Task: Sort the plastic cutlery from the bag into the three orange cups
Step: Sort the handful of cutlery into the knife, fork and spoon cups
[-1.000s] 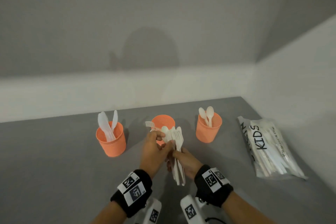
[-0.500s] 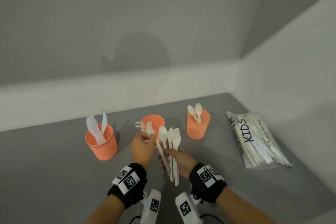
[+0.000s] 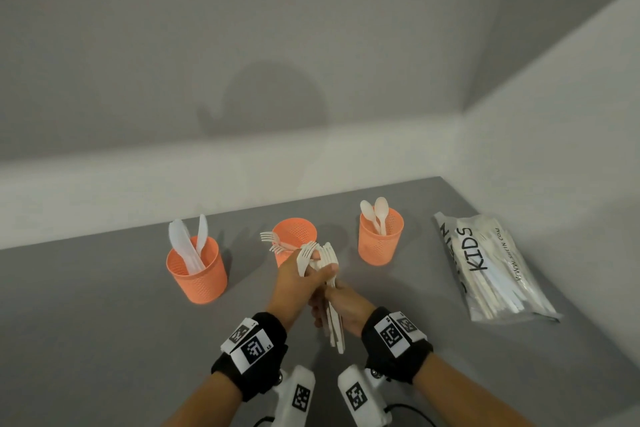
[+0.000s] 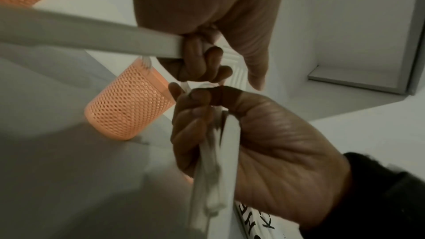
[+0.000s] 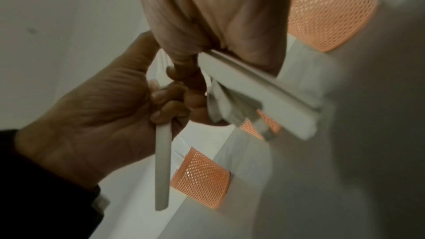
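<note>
Three orange mesh cups stand in a row: the left cup (image 3: 197, 274) has knives, the middle cup (image 3: 294, 232) has forks leaning out to the left, and the right cup (image 3: 381, 243) has two spoons. In front of the middle cup my right hand (image 3: 337, 308) grips a bundle of white cutlery (image 3: 334, 329) by the handles. My left hand (image 3: 311, 276) meets the bundle's top and curls round one fork (image 3: 304, 258). In the left wrist view its fingers (image 4: 197, 61) wrap a white handle (image 4: 92, 37). The cutlery bag (image 3: 491, 270) lies flat at the right.
The grey table (image 3: 86, 322) ends at a white wall behind the cups, and a side wall runs close along the bag on the right. Open tabletop lies to the left of the knife cup and in front of my hands.
Half a second ago my left hand stood a little left of the bundle with one piece drawn aside. Now it is back against the bundle's top, gripping a fork. The right hand keeps its hold.
</note>
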The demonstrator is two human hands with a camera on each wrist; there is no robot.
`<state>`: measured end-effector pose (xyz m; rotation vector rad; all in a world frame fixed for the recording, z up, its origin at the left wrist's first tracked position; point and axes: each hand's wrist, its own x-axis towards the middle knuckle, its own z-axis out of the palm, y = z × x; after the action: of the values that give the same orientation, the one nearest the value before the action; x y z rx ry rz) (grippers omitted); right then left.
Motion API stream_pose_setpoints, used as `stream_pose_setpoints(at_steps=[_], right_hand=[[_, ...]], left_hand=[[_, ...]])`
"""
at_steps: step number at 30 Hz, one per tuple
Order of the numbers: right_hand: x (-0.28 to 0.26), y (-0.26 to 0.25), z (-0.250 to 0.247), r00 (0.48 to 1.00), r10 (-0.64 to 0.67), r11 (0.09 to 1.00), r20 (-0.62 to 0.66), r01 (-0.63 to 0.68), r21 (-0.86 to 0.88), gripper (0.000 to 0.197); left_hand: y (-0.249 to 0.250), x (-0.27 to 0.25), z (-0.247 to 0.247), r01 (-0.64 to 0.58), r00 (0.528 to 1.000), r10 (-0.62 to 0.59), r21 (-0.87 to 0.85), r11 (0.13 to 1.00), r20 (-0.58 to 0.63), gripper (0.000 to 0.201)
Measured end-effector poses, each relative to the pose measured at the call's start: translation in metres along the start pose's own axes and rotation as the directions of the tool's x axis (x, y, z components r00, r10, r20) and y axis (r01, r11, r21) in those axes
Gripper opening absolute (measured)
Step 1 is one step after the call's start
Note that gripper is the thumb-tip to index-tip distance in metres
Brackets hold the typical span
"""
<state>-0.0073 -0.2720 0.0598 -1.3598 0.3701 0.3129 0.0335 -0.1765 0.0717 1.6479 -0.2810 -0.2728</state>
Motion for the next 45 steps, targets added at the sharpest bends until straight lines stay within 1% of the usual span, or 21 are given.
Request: stream_pose_setpoints(at_steps=[2,5,9,11,13,14,16,18,20,24,27,29,31,33,35,37,38,39,41,43,45], right_hand=[[-0.001,0.0,0.001,1.0,-0.013,0.999,-0.009,0.012,-0.051,0.028],[0.0,0.001,0.002,0.998,-0.056,0.995,-0.009,0.055,-0.079,0.02],[-0.001,0.0,-0.003,0.995,-0.097,0.994,0.012,0.097,-0.043,0.019],[0.0,0.0,-0.006,0.995,-0.095,0.995,0.024,0.096,-0.016,0.012],[0.0,0.001,-0.007,0.996,-0.08,0.997,0.033,0.079,0.025,0.018],[0.0,0.001,-0.007,0.997,-0.066,0.997,0.034,0.064,0.045,0.018],[-0.001,0.002,-0.006,0.999,-0.037,0.998,0.009,0.036,0.049,0.017],[0.001,0.005,-0.004,0.998,-0.02,1.0,-0.052,0.021,0.009,0.02],[0.005,0.009,-0.004,0.996,-0.01,0.998,-0.089,0.015,0.055,0.024],[0.006,0.008,-0.012,0.996,0.02,0.978,-0.084,-0.002,0.207,0.027],[0.006,0.006,-0.018,0.999,-0.002,0.969,-0.053,0.015,0.246,0.03],[0.007,0.005,-0.02,0.999,-0.021,0.975,-0.041,0.03,0.222,0.03],[0.003,0.003,-0.022,0.998,-0.038,0.989,-0.047,0.044,0.139,0.024],[-0.001,0.002,-0.027,0.993,-0.057,0.998,-0.1,0.056,-0.013,0.016],[-0.002,0.002,-0.039,0.982,-0.093,0.978,-0.165,0.059,-0.199,0.017],[-0.001,-0.003,-0.053,0.965,-0.149,0.936,-0.215,0.068,-0.345,0.015],[-0.001,-0.008,-0.059,0.952,-0.196,0.92,-0.235,0.095,-0.381,0.017],[0.0,-0.015,-0.066,0.93,-0.257,0.909,-0.263,0.141,-0.392,0.02],[0.002,-0.036,-0.08,0.855,-0.363,0.912,-0.37,0.244,-0.331,0.032],[0.006,-0.06,-0.093,0.776,-0.439,0.897,-0.453,0.349,-0.271,0.036],[0.013,-0.081,-0.105,0.708,-0.533,0.846,-0.463,0.428,-0.318,0.04]], left_hand=[[-0.004,0.001,0.003,0.011,1.0,-0.011,0.021,1.0,-0.009,0.024],[-0.008,0.005,0.006,0.045,0.999,-0.044,0.01,0.999,-0.026,0.032],[-0.014,0.01,0.001,0.067,0.996,-0.07,-0.054,0.996,-0.059,0.024],[-0.016,0.011,-0.002,0.06,0.994,-0.068,-0.089,0.994,-0.086,0.025],[-0.015,0.01,-0.003,0.039,0.992,-0.051,-0.106,0.994,-0.112,0.027],[-0.014,0.01,-0.004,0.04,0.99,-0.056,-0.118,0.992,-0.132,0.027],[-0.014,0.011,-0.006,0.065,0.979,-0.094,-0.163,0.984,-0.182,0.031],[-0.014,0.015,-0.01,0.091,0.962,-0.146,-0.228,0.969,-0.233,0.035],[-0.013,0.019,-0.015,0.113,0.95,-0.189,-0.289,0.951,-0.25,0.035],[-0.004,0.021,-0.025,0.125,0.942,-0.234,-0.394,0.91,-0.241,0.03],[-0.004,0.021,-0.029,0.127,0.951,-0.219,-0.372,0.919,-0.216,0.029],[-0.007,0.021,-0.031,0.156,0.958,-0.223,-0.323,0.933,-0.179,0.03],[-0.012,0.019,-0.032,0.193,0.963,-0.233,-0.261,0.946,-0.132,0.024],[-0.015,0.016,-0.033,0.226,0.965,-0.247,-0.197,0.954,-0.089,0.02],[-0.017,0.012,-0.032,0.244,0.965,-0.254,-0.141,0.96,-0.059,0.019],[-0.016,0.011,-0.032,0.228,0.971,-0.233,-0.08,0.97,-0.051,0.023],[-0.014,0.013,-0.033,0.2,0.978,-0.202,-0.039,0.979,-0.059,0.028],[-0.011,0.017,-0.034,0.157,0.985,-0.156,0.011,0.987,-0.079,0.035],[0.0,0.028,-0.036,0.065,0.99,-0.057,0.059,0.996,-0.129,0.045],[0.015,0.043,-0.037,-0.012,0.985,0.012,-0.005,1.0,-0.173,0.044],[0.032,0.059,-0.037,-0.07,0.97,0.036,-0.135,0.988,-0.24,0.037]])
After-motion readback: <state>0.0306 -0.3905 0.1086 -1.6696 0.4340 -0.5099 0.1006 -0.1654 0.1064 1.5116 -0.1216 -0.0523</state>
